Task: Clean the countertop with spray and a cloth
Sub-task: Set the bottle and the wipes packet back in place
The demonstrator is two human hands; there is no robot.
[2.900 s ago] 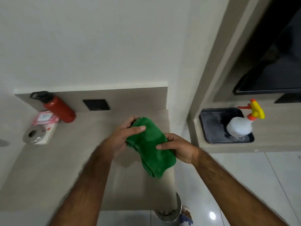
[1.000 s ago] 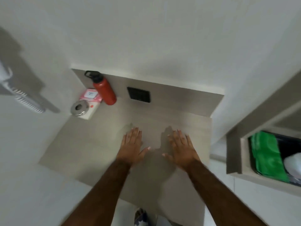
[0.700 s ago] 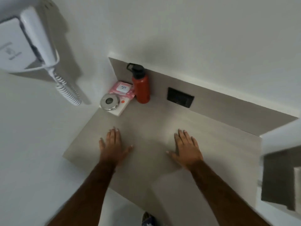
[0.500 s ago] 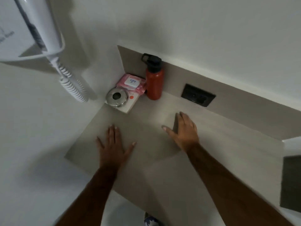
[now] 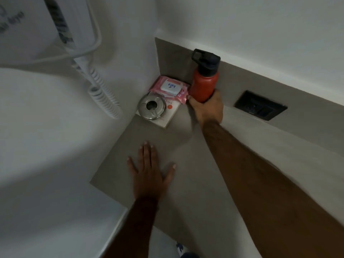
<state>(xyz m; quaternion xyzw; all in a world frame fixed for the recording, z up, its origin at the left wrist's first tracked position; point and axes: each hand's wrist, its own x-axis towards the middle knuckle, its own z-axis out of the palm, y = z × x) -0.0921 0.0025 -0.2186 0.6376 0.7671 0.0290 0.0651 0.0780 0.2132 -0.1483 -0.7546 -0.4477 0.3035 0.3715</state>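
The grey-beige countertop [image 5: 219,175] runs from the left wall corner toward the right. My left hand [image 5: 149,174] lies flat on it near the front left edge, fingers spread, holding nothing. My right hand [image 5: 207,107] is wrapped around the base of a red water bottle [image 5: 203,83] with a black cap, which stands upright against the back panel. The green cloth and the spray bottle are out of view.
In the back left corner a pink wipes pack [image 5: 170,88] and a round metal ashtray [image 5: 151,108] sit on a white book [image 5: 168,116]. A black socket plate [image 5: 260,108] is set in the back panel. A white wall hairdryer with coiled cord [image 5: 101,92] hangs at the left.
The green cloth left my hands and lay on the black tray to the right. The view swung left. My right hand then reached to the back and closed on the red bottle.
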